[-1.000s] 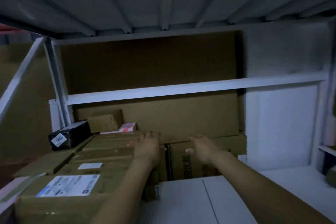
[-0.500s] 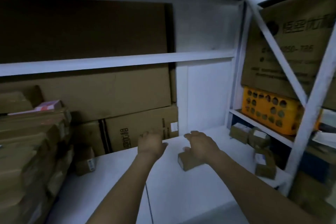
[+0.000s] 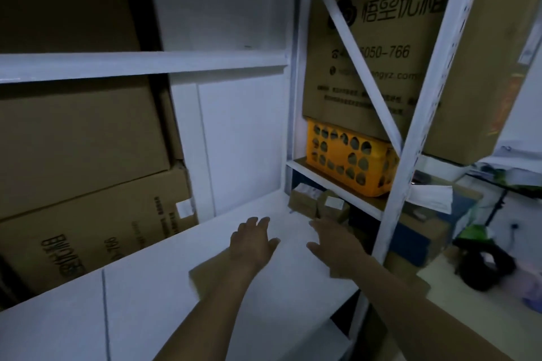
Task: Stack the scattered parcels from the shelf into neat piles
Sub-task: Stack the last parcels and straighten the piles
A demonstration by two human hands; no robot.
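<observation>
Over the white shelf, left hand and right hand extend, fingers spread, holding nothing.

Only two hands and two forearms of the person are in view. The left hand and the right hand are bare, with nothing worn on the fingers that can be made out. The left forearm and the right forearm are bare along their whole visible length, slim and smooth in outline. In the dim, bluish light, finer detail is too blurred to tell.
</observation>
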